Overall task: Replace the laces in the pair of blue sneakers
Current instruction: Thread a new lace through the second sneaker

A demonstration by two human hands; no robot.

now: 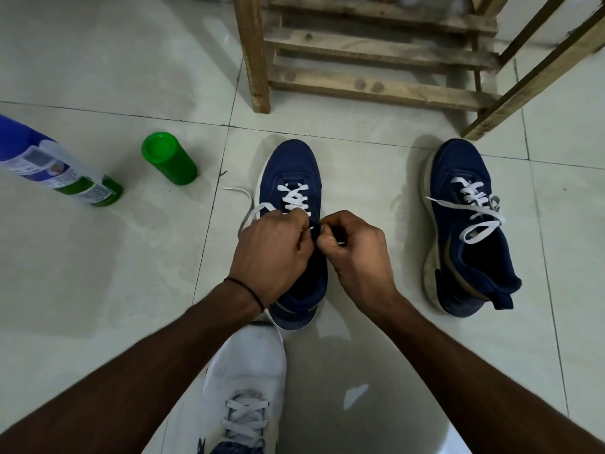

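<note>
Over the near blue sneaker on the floor, the left hand and right hand are meeting fingertip to fingertip, each pinching its white lace. It's lying dead ahead, toe pointing away, and the second blue sneaker is sitting well off right.

The spray bottle carries a label, its print too blurred to read.

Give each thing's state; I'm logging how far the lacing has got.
Middle blue sneaker: partly laced, top hidden by hands.
White lace: one end loose on the floor.
Far-right blue sneaker: laced, ends loose.
Left hand: fingers pinch the lace.
Right hand: fingers pinch the lace.
Green can: upright, capped.
</note>
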